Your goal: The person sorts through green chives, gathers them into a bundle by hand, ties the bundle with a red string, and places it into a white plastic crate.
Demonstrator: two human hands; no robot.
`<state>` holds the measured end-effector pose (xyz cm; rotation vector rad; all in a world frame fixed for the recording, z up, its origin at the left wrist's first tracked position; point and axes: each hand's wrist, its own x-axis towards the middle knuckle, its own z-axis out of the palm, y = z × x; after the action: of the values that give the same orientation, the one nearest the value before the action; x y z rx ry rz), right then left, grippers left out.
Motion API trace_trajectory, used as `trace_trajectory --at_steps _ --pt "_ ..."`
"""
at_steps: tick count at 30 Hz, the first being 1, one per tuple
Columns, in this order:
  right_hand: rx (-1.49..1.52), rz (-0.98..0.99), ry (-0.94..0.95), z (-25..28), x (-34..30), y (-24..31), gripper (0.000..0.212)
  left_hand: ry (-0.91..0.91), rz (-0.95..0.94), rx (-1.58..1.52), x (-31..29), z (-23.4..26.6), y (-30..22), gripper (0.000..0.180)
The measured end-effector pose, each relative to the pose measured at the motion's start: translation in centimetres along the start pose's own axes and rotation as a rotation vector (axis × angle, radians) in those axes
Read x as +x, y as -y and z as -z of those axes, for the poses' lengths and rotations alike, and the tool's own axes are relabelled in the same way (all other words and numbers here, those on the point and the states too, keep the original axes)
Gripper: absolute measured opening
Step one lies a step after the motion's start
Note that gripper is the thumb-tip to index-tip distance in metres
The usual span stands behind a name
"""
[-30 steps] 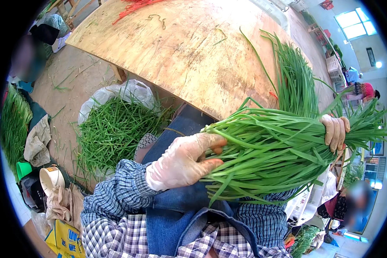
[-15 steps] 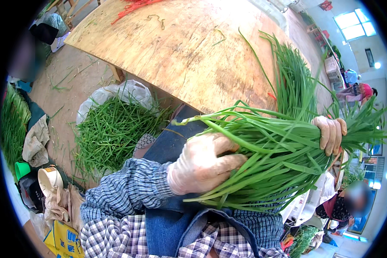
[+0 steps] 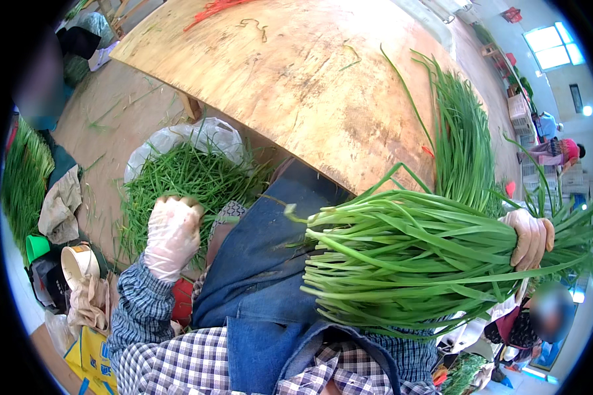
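Note:
My right hand (image 3: 528, 238), in a pale glove, is wrapped round a thick bunch of Chinese chives (image 3: 402, 257). The bunch lies sideways across my lap, its pale cut ends toward the left and its leafy tips beyond my hand. My left hand (image 3: 172, 234), also gloved, is away from the bunch with its fingers curled closed. It is over the near side of a heap of green scraps (image 3: 178, 174) in a clear plastic bag (image 3: 223, 139) on the floor. Whatever its fingers may hold is hidden.
A wooden table (image 3: 296, 85) spreads ahead, with another chive bunch (image 3: 464, 135) on its right side and red ties (image 3: 221, 9) at the far edge. To the left are more greens (image 3: 23, 178), a cream tub (image 3: 79, 264) and a yellow bag (image 3: 91, 362). Other people are at the right.
My left hand has left the cut ends of the chives and swung left over the scrap heap. My right hand still grips the bunch, which has shifted slightly right.

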<state>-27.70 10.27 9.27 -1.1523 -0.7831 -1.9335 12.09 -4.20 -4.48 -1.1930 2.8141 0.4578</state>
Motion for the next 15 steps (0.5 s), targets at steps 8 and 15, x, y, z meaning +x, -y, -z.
trace_trajectory --at_steps 8,15 --pt "-0.015 -0.026 0.007 -0.1 -0.2 -1.2 0.013 -0.138 -0.479 -1.009 3.1 2.4 -7.8 0.068" --pt "-0.062 -0.119 0.044 0.5 -0.8 -0.4 0.02 -0.338 -0.444 -0.91 2.2 2.5 -6.9 0.011"
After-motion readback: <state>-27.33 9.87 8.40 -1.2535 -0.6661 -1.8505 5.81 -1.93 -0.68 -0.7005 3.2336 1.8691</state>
